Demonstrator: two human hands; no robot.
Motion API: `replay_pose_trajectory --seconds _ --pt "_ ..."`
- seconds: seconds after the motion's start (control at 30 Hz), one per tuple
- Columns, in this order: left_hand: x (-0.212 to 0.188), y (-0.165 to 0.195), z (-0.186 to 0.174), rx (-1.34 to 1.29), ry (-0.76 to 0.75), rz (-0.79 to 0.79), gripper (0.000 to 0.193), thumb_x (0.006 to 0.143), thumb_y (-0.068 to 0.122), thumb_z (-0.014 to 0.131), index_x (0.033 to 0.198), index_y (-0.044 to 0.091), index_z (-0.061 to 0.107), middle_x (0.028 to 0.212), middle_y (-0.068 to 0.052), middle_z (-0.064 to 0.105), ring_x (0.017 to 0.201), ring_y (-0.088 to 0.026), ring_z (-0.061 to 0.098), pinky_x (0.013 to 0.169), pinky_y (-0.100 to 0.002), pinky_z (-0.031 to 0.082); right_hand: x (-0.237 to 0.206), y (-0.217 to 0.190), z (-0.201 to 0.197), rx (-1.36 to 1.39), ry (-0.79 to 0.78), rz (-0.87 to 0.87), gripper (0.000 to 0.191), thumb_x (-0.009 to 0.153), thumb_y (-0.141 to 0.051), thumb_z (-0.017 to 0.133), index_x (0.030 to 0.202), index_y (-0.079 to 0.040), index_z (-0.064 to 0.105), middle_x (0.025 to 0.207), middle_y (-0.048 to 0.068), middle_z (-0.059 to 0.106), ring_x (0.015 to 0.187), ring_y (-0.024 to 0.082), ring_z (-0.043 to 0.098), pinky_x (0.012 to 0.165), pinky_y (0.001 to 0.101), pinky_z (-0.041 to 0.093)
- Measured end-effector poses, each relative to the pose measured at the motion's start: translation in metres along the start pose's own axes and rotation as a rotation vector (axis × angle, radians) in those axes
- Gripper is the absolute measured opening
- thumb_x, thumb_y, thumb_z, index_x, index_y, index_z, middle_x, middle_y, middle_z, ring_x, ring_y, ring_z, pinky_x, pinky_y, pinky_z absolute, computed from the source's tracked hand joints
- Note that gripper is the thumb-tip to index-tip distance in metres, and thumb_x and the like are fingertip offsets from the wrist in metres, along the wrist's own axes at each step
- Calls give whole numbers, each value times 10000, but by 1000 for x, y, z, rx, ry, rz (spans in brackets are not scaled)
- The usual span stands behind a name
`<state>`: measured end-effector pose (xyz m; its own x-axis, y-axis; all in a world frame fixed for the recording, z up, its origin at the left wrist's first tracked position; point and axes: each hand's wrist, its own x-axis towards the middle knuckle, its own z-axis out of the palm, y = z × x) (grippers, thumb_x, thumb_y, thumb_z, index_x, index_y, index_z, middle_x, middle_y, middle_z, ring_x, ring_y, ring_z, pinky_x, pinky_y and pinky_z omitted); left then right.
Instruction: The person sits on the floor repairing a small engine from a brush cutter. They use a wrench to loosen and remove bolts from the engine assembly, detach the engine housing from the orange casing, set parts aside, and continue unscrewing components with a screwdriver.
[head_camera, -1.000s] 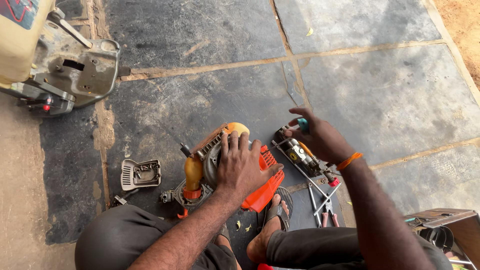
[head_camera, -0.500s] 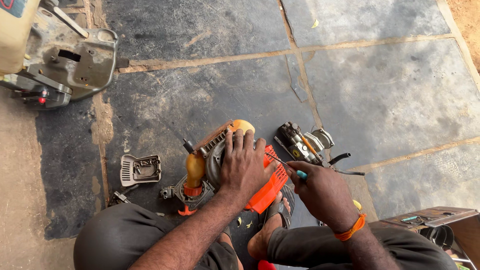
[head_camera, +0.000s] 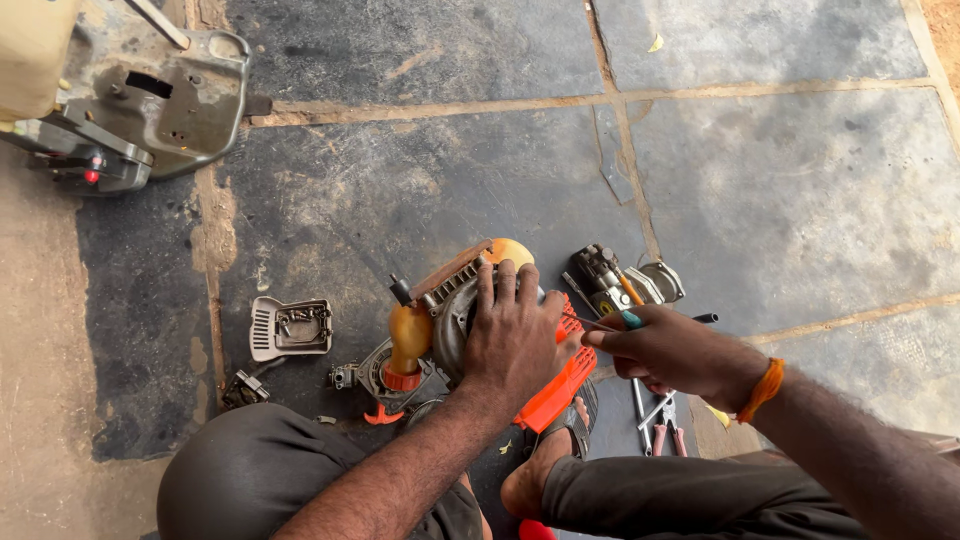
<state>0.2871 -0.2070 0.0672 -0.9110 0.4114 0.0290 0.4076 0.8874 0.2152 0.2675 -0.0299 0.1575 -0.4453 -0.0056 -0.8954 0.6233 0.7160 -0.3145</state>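
Left hand (head_camera: 512, 335) lies spread flat on top of the small orange and grey engine (head_camera: 455, 320), which sits on the dark stone floor (head_camera: 780, 190) between the knees. Right hand (head_camera: 670, 352) pinches a thin screwdriver (head_camera: 605, 322) against the engine's side. A ribbed grey metal cover (head_camera: 290, 327) lies nearby, holding small parts.

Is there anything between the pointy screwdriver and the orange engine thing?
Nothing visible blocks it. The right hand holds the screwdriver with its thin tip pointing at the orange engine, just beside the left hand that presses down on top. The gap between tip and engine looks open; the exact contact spot is too small to tell.
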Motion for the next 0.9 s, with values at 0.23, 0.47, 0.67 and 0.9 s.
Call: replay_pose_trajectory --seconds 0.23,0.47,0.67,0.9 --pt "1 -1 -4 21 27 21 642 833 661 687 1155 106 690 1305 -221 558 1326 -404 457 1181 -644 234 5 7 -3 207 -41 -2 472 1031 -396 629 1175 44 720 609 -15 412 533 117 382 488 318 353" --pt "0 0 -1 -41 65 9 683 858 727 658 1096 90 723 1231 -219 575 1302 -433 472 1174 -646 253 0 -3 -1 -783 262 -171 301 1025 -363 535 1194 -210 731 792 14 733 672 148 711 656 341 560" --pt "-1 2 -4 -68 48 38 711 830 750 670 1082 89 737 1224 -219 580 1290 -415 482 1166 -648 275 -2 -15 -25 -1569 216 -540 344 1055 -365 520 1282 -127 621 785 27 687 701 143 701 721 327 596" --pt "-4 2 -3 -68 44 28 724 850 712 671 1169 63 718 1300 -246 570 1321 -421 454 1165 -675 241 1 -3 -27 -1067 568 -960 1084 669 -854 551 1480 -137 500 1098 145 677 900 278 698 876 510 545"
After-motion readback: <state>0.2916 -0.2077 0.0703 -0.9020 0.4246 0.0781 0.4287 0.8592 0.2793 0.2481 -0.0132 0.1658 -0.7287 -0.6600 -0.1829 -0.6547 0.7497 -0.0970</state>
